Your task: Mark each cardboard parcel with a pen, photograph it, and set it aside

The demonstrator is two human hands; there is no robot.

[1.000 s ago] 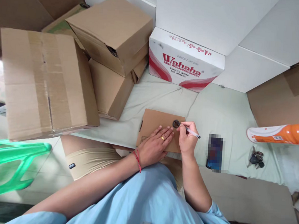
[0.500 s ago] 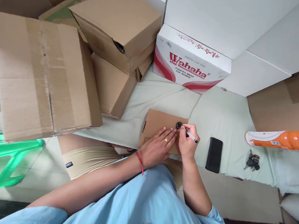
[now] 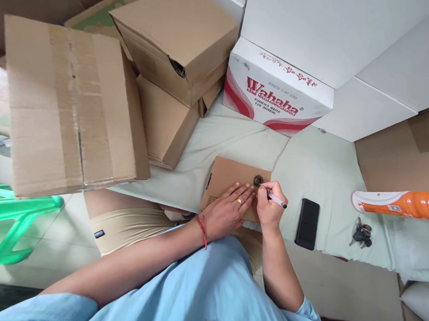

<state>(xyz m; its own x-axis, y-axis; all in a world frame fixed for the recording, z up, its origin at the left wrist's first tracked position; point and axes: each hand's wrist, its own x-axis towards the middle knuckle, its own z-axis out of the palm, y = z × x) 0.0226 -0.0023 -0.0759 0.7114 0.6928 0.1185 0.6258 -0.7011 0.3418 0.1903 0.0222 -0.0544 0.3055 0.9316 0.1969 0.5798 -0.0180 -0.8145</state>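
Note:
A small brown cardboard box [image 3: 228,173] lies on the pale green cloth close to my body. My left hand [image 3: 228,212], with a gold ring and a red string at the wrist, rests flat on it, fingers stretched out and holding nothing. Closed around a pen [image 3: 277,199] is my right hand [image 3: 269,207], at the box's right side. The pen's writing end is at a dark round mark or hole [image 3: 257,180] near the box's upper right corner; the tip itself is too small to make out.
Large cardboard boxes [image 3: 75,108] stand at the left, and a white and red Wahaba carton [image 3: 276,94] at the back. A black phone [image 3: 307,224], keys [image 3: 361,233] and an orange bottle [image 3: 404,203] lie at the right. A green stool [image 3: 14,226] is at lower left.
The pen in my right hand has shifted slightly and lies at a somewhat different angle by the dark round spot. My left hand stays on the box. The whole view has moved a little.

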